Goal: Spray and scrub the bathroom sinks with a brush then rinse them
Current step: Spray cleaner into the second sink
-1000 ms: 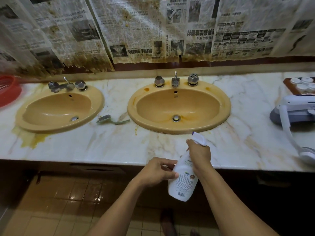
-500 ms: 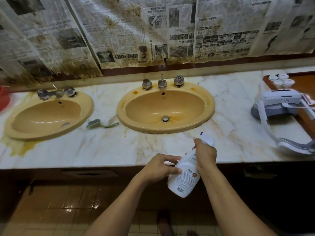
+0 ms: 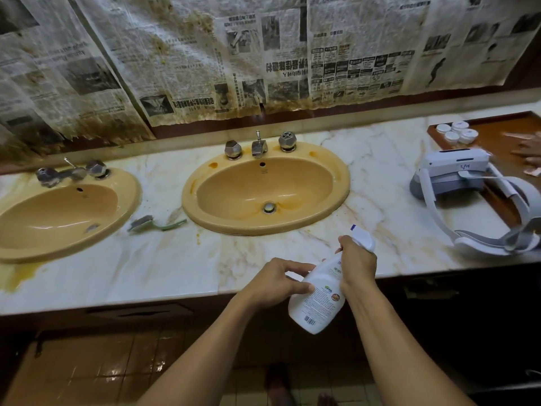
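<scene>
Marble counter [image 3: 146, 268], yellow-stained, runs beneath a wall papered in soiled newspaper [image 3: 181, 60]. Set into it are the left sink [image 3: 44, 218] and right sink [image 3: 234, 189], both mustard, with a green brush [image 3: 155, 224] lying flat between them. At the counter's front edge the left hand [image 3: 275, 281] pinches the tilted white spray bottle [image 3: 319, 303] at its body and the right hand [image 3: 358, 263] curls round its neck. A white headset [image 3: 456, 174] rests far right.
</scene>
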Tool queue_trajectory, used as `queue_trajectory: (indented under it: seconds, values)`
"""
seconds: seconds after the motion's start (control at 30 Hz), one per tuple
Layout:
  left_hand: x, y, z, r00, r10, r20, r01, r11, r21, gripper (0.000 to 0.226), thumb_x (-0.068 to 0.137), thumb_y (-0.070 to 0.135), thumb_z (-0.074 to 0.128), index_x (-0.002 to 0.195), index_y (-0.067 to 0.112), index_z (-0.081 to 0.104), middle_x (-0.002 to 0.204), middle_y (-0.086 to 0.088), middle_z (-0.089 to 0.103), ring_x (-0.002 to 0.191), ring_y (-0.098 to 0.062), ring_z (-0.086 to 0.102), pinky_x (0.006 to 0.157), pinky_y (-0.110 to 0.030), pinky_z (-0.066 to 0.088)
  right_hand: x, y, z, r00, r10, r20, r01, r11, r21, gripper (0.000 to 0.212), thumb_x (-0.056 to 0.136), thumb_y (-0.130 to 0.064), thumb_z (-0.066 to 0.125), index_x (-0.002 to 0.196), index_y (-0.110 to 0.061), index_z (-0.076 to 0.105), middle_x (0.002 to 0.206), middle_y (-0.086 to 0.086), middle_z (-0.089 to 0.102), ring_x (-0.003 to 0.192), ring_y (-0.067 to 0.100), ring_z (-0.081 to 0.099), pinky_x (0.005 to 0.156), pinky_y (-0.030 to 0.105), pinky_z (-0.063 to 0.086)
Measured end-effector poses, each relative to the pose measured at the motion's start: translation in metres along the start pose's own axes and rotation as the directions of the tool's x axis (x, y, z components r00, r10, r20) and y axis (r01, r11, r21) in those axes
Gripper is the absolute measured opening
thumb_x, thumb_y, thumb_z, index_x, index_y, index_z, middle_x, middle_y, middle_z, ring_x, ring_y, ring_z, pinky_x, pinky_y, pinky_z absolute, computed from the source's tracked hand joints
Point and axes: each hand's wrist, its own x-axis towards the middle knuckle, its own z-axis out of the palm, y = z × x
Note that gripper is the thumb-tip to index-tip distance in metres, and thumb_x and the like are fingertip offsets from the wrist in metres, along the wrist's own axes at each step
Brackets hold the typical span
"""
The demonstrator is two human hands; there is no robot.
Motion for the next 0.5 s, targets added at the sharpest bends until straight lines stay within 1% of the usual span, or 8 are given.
queue_trajectory:
  seconds: [0.07, 0.13, 0.2, 0.27, 0.33, 0.4, 0.5]
  values:
    - [0.004, 0.003, 0.000, 1.000, 0.000, -0.001, 0.000, 1.000, 0.002, 0.034, 0.087, 0.023, 0.079, 0.118, 0.037, 0.077, 0.120, 0.015, 0.074, 0.108, -0.010, 0.072, 0.102, -0.047, 0.055, 0.004, -0.001, -0.002, 1.000, -0.016, 0.003, 0.016, 1.000, 0.003, 0.018, 0.077, -0.028, 0.070, 0.074, -0.012, 0.064, 0.068, 0.004, 0.066, 0.064, 0.031, 0.066, 0.074, 0.043, 0.059]
    - [0.009, 0.006, 0.001, 1.000, 0.000, -0.004, 0.000, 1.000, 0.006, 0.034, 0.086, 0.023, 0.079, 0.118, 0.035, 0.078, 0.120, 0.015, 0.074, 0.109, -0.010, 0.072, 0.102, -0.047, 0.055, 0.008, -0.004, -0.003, 0.999, -0.035, 0.019, 0.035, 0.999, 0.017, 0.021, 0.080, -0.032, 0.073, 0.078, -0.012, 0.069, 0.070, 0.003, 0.071, 0.068, 0.031, 0.071, 0.077, 0.046, 0.061]
    - [0.014, 0.010, 0.002, 1.000, 0.003, 0.000, -0.003, 1.000, 0.007, 0.036, 0.086, 0.023, 0.080, 0.120, 0.033, 0.077, 0.121, 0.016, 0.073, 0.108, -0.009, 0.072, 0.102, -0.047, 0.055, 0.012, -0.008, -0.004, 0.998, -0.052, 0.025, 0.051, 0.998, 0.049, 0.023, 0.084, -0.033, 0.076, 0.085, -0.010, 0.072, 0.072, 0.001, 0.073, 0.066, 0.026, 0.072, 0.074, 0.047, 0.063]
    - [0.017, 0.016, 0.003, 1.000, 0.008, 0.012, -0.008, 1.000, 0.005, 0.039, 0.085, 0.023, 0.082, 0.122, 0.032, 0.076, 0.121, 0.015, 0.073, 0.104, -0.010, 0.074, 0.100, -0.047, 0.057, 0.017, -0.014, -0.004, 0.998, -0.051, 0.020, 0.050, 0.996, 0.074, 0.024, 0.085, -0.033, 0.076, 0.087, -0.009, 0.071, 0.072, 0.001, 0.071, 0.062, 0.020, 0.070, 0.070, 0.045, 0.064]
    - [0.022, 0.022, 0.005, 1.000, 0.004, 0.019, -0.005, 1.000, 0.010, 0.044, 0.084, 0.020, 0.085, 0.125, 0.031, 0.075, 0.116, 0.014, 0.075, 0.100, -0.010, 0.075, 0.097, -0.045, 0.059, 0.021, -0.021, -0.004, 1.000, -0.031, 0.003, 0.031, 0.997, 0.069, 0.022, 0.082, -0.032, 0.075, 0.083, -0.011, 0.068, 0.073, 0.003, 0.070, 0.063, 0.025, 0.070, 0.072, 0.046, 0.063]
    - [0.026, 0.028, 0.004, 1.000, -0.001, 0.018, 0.001, 1.000, 0.028, 0.046, 0.083, 0.017, 0.086, 0.126, 0.030, 0.074, 0.109, 0.015, 0.077, 0.096, -0.010, 0.076, 0.095, -0.044, 0.060, 0.024, -0.026, -0.003, 0.999, -0.020, -0.026, 0.021, 0.998, 0.058, 0.020, 0.075, -0.032, 0.071, 0.075, -0.013, 0.065, 0.074, 0.004, 0.069, 0.067, 0.032, 0.069, 0.077, 0.047, 0.061]
    - [0.035, 0.032, 0.001, 0.999, 0.008, 0.033, -0.010, 0.998, 0.056, 0.047, 0.082, 0.016, 0.086, 0.125, 0.030, 0.075, 0.114, 0.014, 0.076, 0.097, -0.012, 0.076, 0.095, -0.044, 0.059, 0.028, -0.030, -0.002, 0.999, -0.029, -0.030, 0.030, 0.998, 0.054, 0.019, 0.070, -0.031, 0.069, 0.071, -0.013, 0.063, 0.067, 0.002, 0.065, 0.066, 0.032, 0.066, 0.082, 0.053, 0.062]
